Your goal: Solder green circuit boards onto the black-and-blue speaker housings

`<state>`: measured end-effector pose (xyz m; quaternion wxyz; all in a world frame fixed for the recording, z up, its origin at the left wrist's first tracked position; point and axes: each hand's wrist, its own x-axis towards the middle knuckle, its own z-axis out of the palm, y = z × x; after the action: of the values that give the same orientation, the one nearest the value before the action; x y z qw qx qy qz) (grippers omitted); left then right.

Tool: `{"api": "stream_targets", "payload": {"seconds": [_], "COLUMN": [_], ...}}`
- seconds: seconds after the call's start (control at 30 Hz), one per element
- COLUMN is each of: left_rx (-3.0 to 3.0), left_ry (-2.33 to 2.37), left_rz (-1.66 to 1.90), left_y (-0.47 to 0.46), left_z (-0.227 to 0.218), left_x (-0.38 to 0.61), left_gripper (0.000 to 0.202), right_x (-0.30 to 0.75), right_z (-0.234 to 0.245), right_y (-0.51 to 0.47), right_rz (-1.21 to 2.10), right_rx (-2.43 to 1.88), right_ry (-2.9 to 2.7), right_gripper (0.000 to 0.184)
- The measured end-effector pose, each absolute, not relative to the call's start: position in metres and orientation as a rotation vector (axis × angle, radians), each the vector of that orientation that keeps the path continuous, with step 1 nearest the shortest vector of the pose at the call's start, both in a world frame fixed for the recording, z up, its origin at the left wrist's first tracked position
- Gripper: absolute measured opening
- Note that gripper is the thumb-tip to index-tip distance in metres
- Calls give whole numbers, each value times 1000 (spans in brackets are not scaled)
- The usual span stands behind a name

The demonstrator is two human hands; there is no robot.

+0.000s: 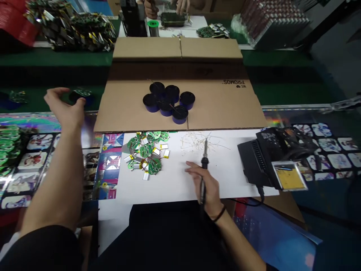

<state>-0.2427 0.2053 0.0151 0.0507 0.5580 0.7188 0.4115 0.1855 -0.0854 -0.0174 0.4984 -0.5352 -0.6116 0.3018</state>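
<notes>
My left hand [66, 107] reaches out to the far left with its fingers spread. Its thumb overlaps the near side of a dark blue round housing [88, 100] with a green circuit board on top; whether they touch, I cannot tell. In my right hand [208, 186] is a soldering iron [204, 162], its tip pointing away over wire scraps [197, 143] on the white sheet [175, 180]. Left of the iron lies a heap of round green circuit boards [146, 150] with small silver batteries. Several black-topped blue housings [179, 113] stand together on the cardboard [220, 105], some with thin wires sticking up.
A black soldering station [251, 162] with a yellow sponge tray [290, 177] stands at the right. Another blue housing [11, 101] sits far left, above stacked green boards [9, 146]. Across the bench, a co-worker's hands [182, 5] are near a solder spool [153, 28] and board piles [76, 28].
</notes>
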Motion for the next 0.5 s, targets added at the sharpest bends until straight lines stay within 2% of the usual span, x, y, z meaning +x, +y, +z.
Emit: {"api": "stream_targets", "payload": {"seconds": [0.03,0.1,0.13,0.23,0.5], "left_rx": [1596,1639,1725,1979,2349], "left_ry": [2295,2173,2050,1691,1177], "left_rz": [1354,1399,1352,1186,952], "left_y": [200,189,183,163,141], "left_z": [20,30,35,48,56], "left_x": [-231,-201,-185,-137,-47], "left_gripper": [50,37,30,17,30], "right_x": [172,145,134,110,111], "right_z": [-20,-23,-24,-26,-28], "right_y": [-79,-67,-61,-49,-47], "right_rz": [693,594,556,509,666], "right_rx": [-1274,-1304,-1354,-1429,-1327], "right_ry": [-1571,-1649,-1706,-1847,-1517], "right_gripper": [16,30,36,36,18]}}
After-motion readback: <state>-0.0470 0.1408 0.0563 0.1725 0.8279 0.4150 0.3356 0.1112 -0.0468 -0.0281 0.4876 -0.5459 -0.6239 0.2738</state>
